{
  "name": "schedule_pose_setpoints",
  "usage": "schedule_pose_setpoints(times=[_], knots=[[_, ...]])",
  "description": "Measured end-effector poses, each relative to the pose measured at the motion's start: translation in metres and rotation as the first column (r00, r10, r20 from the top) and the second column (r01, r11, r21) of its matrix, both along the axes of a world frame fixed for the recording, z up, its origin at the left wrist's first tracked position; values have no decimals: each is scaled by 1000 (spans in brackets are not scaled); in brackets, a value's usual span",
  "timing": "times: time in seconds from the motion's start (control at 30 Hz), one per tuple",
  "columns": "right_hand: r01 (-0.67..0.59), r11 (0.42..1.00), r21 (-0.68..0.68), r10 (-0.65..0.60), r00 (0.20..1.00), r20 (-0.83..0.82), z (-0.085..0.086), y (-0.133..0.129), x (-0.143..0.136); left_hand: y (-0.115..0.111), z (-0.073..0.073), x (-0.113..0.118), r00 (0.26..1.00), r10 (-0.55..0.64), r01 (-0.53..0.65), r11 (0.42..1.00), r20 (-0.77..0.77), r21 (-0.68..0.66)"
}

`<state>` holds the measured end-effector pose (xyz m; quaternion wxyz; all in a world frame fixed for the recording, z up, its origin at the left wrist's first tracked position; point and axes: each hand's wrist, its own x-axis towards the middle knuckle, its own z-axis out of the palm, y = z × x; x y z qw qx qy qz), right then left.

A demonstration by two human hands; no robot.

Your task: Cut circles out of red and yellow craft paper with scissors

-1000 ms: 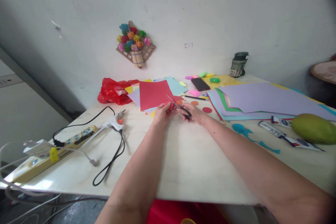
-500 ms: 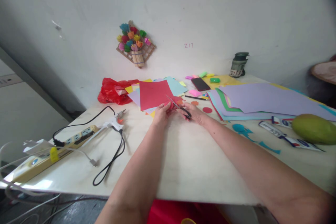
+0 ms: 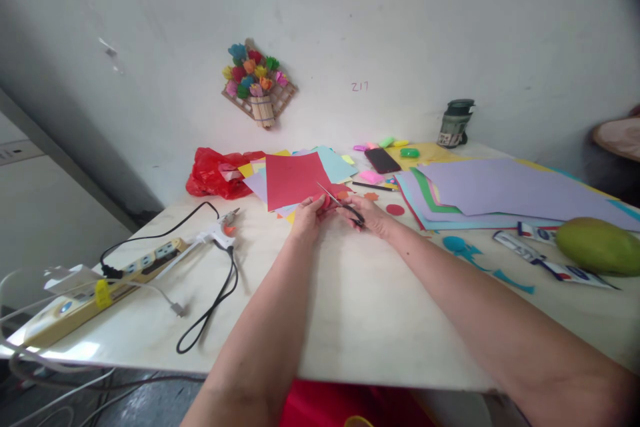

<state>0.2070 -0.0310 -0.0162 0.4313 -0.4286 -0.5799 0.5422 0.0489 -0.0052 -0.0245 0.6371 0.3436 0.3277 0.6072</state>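
Observation:
Near the middle of the table, my left hand [image 3: 309, 215] pinches a small piece of red paper [image 3: 326, 203]. My right hand [image 3: 369, 213] is closed round the black handles of a pair of scissors [image 3: 356, 215]. The thin metal blades point up and left, beside the red piece. I cannot tell whether the blades are touching it. Just beyond my hands lies a large red sheet [image 3: 293, 180] on top of other coloured paper. A red paper disc [image 3: 395, 209] and an orange cut-out [image 3: 371, 197] lie right of the scissors.
At left are a power strip [image 3: 165, 252] and a hot glue gun [image 3: 220, 232] with looping cords. A red plastic bag [image 3: 215, 173] sits behind. On the right are purple sheets [image 3: 500, 187], blue paper scraps [image 3: 455, 245], glue tubes [image 3: 517, 247] and a green mango-like fruit [image 3: 597, 245]. A phone [image 3: 383, 160] lies behind.

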Motion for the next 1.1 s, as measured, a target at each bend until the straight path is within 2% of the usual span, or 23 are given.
schedule_pose_setpoints(times=[0.27,0.87,1.1], knots=[[-17,1000,-12,17,1000,-4,0,0,0,-3,4,0,1000,3,-3,1000,-4,-7],[-11,1000,-6,11,1000,7,-1,1,0,1,-1,-2,1000,-5,5,1000,-9,8],[3,1000,-12,-3,1000,-8,1,1,-1,-1,2,0,1000,21,-21,1000,4,-10]])
